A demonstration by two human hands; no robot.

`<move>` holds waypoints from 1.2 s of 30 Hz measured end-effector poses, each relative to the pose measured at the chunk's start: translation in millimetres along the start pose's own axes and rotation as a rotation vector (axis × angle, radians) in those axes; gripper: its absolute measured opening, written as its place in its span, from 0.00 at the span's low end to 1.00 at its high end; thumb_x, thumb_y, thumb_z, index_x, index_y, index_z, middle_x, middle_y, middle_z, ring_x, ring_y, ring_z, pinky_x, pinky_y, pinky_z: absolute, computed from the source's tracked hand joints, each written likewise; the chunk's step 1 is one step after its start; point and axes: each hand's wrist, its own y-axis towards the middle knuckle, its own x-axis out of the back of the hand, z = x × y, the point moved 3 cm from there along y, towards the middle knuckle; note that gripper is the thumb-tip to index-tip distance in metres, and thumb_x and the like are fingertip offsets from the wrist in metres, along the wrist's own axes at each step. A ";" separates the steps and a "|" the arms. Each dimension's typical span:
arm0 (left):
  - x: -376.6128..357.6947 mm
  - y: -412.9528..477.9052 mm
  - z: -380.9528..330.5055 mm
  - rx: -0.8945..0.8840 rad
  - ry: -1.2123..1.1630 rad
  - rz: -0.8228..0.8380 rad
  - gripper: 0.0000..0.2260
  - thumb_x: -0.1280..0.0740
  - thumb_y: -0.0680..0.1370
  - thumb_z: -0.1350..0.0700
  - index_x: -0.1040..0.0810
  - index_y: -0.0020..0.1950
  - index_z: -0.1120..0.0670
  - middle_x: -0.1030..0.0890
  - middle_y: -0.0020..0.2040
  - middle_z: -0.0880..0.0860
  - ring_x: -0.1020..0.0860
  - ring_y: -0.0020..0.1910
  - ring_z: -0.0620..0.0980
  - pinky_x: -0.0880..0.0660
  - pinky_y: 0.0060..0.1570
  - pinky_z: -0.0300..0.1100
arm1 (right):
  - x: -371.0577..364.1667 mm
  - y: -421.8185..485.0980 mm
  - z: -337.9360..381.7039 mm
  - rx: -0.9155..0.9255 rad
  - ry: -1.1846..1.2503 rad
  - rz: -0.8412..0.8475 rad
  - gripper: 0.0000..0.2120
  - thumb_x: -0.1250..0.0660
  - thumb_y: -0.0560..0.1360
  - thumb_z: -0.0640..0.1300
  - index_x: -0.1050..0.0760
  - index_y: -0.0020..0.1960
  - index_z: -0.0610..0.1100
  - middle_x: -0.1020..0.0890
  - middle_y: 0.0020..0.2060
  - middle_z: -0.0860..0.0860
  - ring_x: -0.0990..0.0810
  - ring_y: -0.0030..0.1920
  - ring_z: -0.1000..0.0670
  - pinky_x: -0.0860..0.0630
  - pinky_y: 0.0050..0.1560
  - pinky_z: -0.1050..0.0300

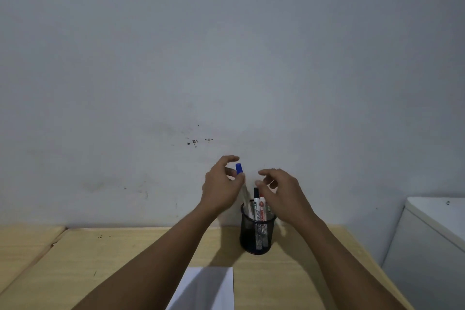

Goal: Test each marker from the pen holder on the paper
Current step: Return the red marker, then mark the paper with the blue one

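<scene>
Just above the black mesh pen holder (256,233), our left hand (221,189) pinched the blue-capped marker (242,184) between thumb and fingers; its lower end was inside the holder. Our right hand (283,194) hovered open over the other markers (259,211), fingers curled and holding nothing. The holder stood on the wooden table (113,254) near the wall. The white paper (206,289) lay in front of it.
</scene>
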 end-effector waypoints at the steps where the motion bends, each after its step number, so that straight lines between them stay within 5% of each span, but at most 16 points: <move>1: 11.2 -1.5 -11.1 0.003 -0.069 -0.020 0.15 0.31 0.77 0.57 0.24 0.63 0.48 0.17 0.48 0.53 0.19 0.46 0.48 0.23 0.43 0.41 | 3.0 -1.9 9.9 -0.006 0.064 0.036 0.16 0.32 0.77 0.54 0.22 0.64 0.52 0.19 0.51 0.55 0.21 0.50 0.56 0.23 0.49 0.60; 4: 45.3 -10.5 -42.7 0.070 -0.299 -0.072 0.11 0.30 0.78 0.59 0.22 0.60 0.50 0.17 0.47 0.53 0.20 0.49 0.51 0.27 0.46 0.42 | 12.3 -9.0 37.8 -0.020 0.222 0.119 0.16 0.27 0.74 0.55 0.20 0.60 0.52 0.16 0.49 0.54 0.18 0.50 0.54 0.23 0.48 0.60; 8: 85.1 -28.9 -69.0 0.175 -0.491 -0.129 0.11 0.28 0.76 0.57 0.20 0.58 0.52 0.19 0.48 0.51 0.23 0.46 0.50 0.29 0.40 0.41 | 33.4 -24.0 74.7 0.013 0.379 0.047 0.05 0.26 0.75 0.48 0.16 0.50 0.49 0.14 0.42 0.47 0.15 0.42 0.46 0.19 0.45 0.46; 15: 116.8 -71.0 -81.0 0.354 -0.586 0.021 0.12 0.24 0.72 0.51 0.17 0.54 0.50 0.16 0.55 0.48 0.21 0.50 0.47 0.32 0.45 0.47 | 57.7 -51.0 142.2 -0.074 1.060 -0.048 0.06 0.27 0.76 0.42 0.17 0.50 0.40 0.16 0.40 0.46 0.18 0.38 0.49 0.20 0.39 0.56; 24: 128.4 -101.9 -91.4 0.392 -0.703 0.061 0.09 0.27 0.76 0.51 0.15 0.52 0.52 0.13 0.49 0.48 0.23 0.50 0.48 0.32 0.51 0.49 | 55.0 -79.0 169.7 -0.121 1.256 -0.018 0.07 0.27 0.74 0.33 0.18 0.50 0.32 0.14 0.40 0.39 0.16 0.38 0.45 0.15 0.46 0.55; 28: 130.9 -104.5 -93.9 0.417 -0.718 -0.043 0.11 0.27 0.75 0.48 0.15 0.49 0.55 0.13 0.43 0.48 0.24 0.45 0.48 0.31 0.49 0.48 | 53.0 -85.2 177.7 -0.046 1.223 -0.022 0.07 0.25 0.71 0.32 0.17 0.49 0.33 0.14 0.46 0.35 0.15 0.44 0.42 0.16 0.52 0.53; 32: 140.9 -99.4 -88.2 0.445 -0.689 -0.086 0.12 0.26 0.74 0.46 0.15 0.48 0.55 0.13 0.43 0.47 0.23 0.45 0.47 0.31 0.47 0.48 | 50.7 -89.5 179.3 0.059 1.063 -0.048 0.08 0.25 0.71 0.31 0.14 0.48 0.40 0.12 0.47 0.43 0.14 0.52 0.41 0.20 0.61 0.47; 36: 155.1 -94.6 -77.4 0.279 -0.538 -0.113 0.09 0.27 0.75 0.49 0.15 0.49 0.53 0.14 0.45 0.48 0.22 0.45 0.47 0.30 0.44 0.45 | 44.9 -91.0 170.5 0.052 1.077 -0.036 0.08 0.25 0.72 0.31 0.13 0.46 0.43 0.12 0.45 0.44 0.15 0.49 0.45 0.21 0.62 0.44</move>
